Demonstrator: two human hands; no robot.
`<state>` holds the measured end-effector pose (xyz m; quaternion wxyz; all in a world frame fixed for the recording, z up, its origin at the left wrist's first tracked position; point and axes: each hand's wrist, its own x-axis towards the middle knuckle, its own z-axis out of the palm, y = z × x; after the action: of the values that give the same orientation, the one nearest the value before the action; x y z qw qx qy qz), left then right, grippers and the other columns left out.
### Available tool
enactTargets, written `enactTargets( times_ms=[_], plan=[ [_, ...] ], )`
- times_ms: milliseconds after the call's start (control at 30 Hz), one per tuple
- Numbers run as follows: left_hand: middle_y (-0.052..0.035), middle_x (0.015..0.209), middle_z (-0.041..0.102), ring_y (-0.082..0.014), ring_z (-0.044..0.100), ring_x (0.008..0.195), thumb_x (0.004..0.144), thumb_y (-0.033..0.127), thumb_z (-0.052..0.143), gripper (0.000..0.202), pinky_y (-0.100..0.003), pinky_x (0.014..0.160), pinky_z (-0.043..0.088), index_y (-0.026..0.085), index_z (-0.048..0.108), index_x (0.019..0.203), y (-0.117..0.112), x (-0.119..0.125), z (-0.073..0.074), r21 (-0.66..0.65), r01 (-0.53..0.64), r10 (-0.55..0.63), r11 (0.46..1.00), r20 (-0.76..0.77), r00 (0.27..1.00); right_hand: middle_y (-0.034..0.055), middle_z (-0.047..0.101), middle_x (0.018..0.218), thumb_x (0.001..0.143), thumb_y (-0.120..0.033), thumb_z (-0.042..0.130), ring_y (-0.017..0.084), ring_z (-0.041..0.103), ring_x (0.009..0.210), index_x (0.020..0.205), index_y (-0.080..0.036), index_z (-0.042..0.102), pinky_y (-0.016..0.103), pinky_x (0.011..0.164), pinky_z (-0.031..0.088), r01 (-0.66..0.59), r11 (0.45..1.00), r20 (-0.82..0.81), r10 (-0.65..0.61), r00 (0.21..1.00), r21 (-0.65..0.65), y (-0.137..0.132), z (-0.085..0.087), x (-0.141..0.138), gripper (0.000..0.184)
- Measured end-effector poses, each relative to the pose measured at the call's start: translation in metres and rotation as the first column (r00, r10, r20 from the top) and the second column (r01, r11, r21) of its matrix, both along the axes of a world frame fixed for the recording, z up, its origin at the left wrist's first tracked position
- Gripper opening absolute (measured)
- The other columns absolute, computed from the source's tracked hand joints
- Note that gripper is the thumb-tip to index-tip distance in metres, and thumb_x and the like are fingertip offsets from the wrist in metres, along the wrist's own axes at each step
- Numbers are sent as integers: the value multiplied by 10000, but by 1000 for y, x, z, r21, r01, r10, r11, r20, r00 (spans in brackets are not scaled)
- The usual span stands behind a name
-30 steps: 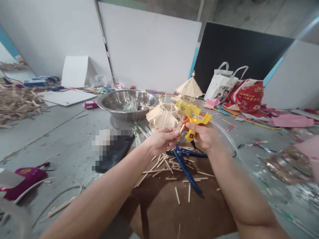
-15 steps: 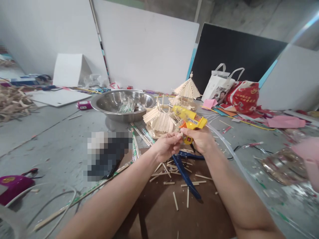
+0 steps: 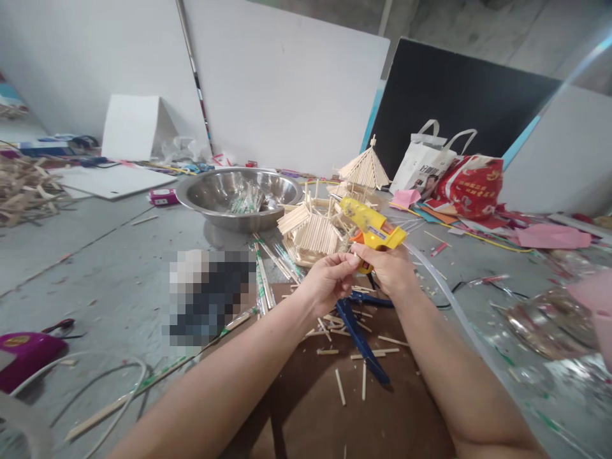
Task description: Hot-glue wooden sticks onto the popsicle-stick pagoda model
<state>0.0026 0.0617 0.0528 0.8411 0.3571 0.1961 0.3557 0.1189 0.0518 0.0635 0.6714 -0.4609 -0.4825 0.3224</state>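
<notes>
My right hand (image 3: 392,271) is wrapped round a yellow hot glue gun (image 3: 370,224), its nozzle pointing up and left. My left hand (image 3: 332,277) pinches a small piece of wooden stick (image 3: 356,255) at its fingertips, close beside my right thumb; most of the piece is hidden. Just behind the hands stands a little pavilion-like model (image 3: 315,233) built of wooden sticks. A second part with a pointed stick roof (image 3: 366,167) rises behind it. Below my hands, a blue-handled tool (image 3: 361,344) lies among short cut sticks (image 3: 340,387); its head is mostly hidden.
The brown board (image 3: 306,408) under my arms bears scattered sticks. A steel basin (image 3: 210,213) holding wrapped sticks stands back left. Wrapped chopsticks (image 3: 262,280) lie left of my hands. A red bag (image 3: 471,185) and a white bag (image 3: 421,162) stand back right. A clear tube (image 3: 444,287) runs past my right arm.
The whole view has shifted slightly. Both hands keep their grips and stay close together, with the glue gun held at nearly the same angle.
</notes>
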Motion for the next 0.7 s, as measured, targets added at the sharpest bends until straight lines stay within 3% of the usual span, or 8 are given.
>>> enactTargets(
  times_ms=[200, 367, 500, 700],
  plan=[
    [64, 460, 388, -7, 303, 346, 612, 246, 650, 198, -143, 352, 184, 131, 490, 620, -4, 4, -3, -25, -83, 85, 996, 51, 995, -30, 620, 773, 564, -219, 652, 122, 580, 696, 873, -217, 550, 258, 662, 464, 50, 996, 23, -52, 998, 70, 3, -3, 0, 326],
    [62, 472, 407, -9, 304, 340, 601, 261, 655, 206, -149, 341, 193, 130, 499, 632, 1, 7, -18, -58, -185, 188, 981, 37, 982, -4, 614, 817, 573, -281, 634, 130, 570, 673, 849, -206, 566, 251, 571, 465, 186, 982, 98, -189, 977, 41, 6, -1, 10, 294],
    [41, 520, 468, -3, 315, 341, 601, 257, 652, 204, -139, 334, 206, 116, 525, 676, 7, 10, -31, -115, -225, 228, 968, 17, 973, -8, 598, 763, 583, -307, 624, 106, 540, 576, 855, -205, 562, 211, 444, 426, 174, 985, 83, -174, 981, 3, 6, 2, 14, 298],
    [43, 542, 484, 4, 323, 352, 593, 237, 661, 206, -123, 334, 219, 118, 529, 695, 16, 11, -41, -163, -206, 217, 965, 54, 975, -12, 588, 765, 574, -308, 632, 106, 543, 600, 821, -210, 555, 216, 487, 441, 158, 987, 87, -156, 984, -14, 7, 1, 14, 278]
  ],
)
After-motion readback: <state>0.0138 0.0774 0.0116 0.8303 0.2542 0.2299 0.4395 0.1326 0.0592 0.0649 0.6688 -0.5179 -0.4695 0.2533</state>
